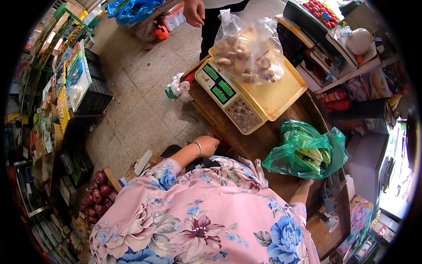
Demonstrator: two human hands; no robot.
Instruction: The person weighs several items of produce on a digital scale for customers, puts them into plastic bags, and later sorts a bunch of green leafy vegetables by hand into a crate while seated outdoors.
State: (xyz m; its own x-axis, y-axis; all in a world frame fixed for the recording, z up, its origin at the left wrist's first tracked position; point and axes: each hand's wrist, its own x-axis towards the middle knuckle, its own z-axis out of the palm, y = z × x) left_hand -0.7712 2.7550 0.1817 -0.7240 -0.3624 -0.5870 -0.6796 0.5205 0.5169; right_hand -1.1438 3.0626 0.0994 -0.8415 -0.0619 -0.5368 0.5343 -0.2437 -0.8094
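My left hand (209,146), with a bangle at the wrist, is curled near the edge of the wooden counter (277,137); what is inside its fingers is hidden. My right hand (306,182) lies mostly under a green plastic bag (275,158) of leafy greens (311,155), so its fingers are hidden. A clear plastic bag of mushrooms (247,61) rests on the cream tray of a digital scale (245,115), whose green displays are lit.
Another person's hand (194,12) hangs beyond the scale. Thin plastic bags (180,90) hang at the counter's left edge. Red onions (99,198) lie at lower left, black crates (99,85) at left, tomatoes (321,13) at upper right.
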